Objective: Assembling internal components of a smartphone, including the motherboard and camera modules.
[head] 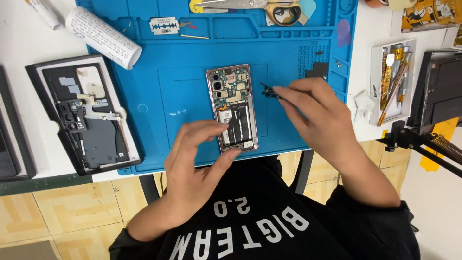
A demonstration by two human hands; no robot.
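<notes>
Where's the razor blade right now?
Head view: the razor blade lies in the blue mat's top tray, between the paper roll and the scissors.

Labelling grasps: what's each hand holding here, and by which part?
Right hand pinches a small dark part at its near end with the fingertips. Left hand holds nothing; its fingers touch the opened phone's lower end.
</notes>
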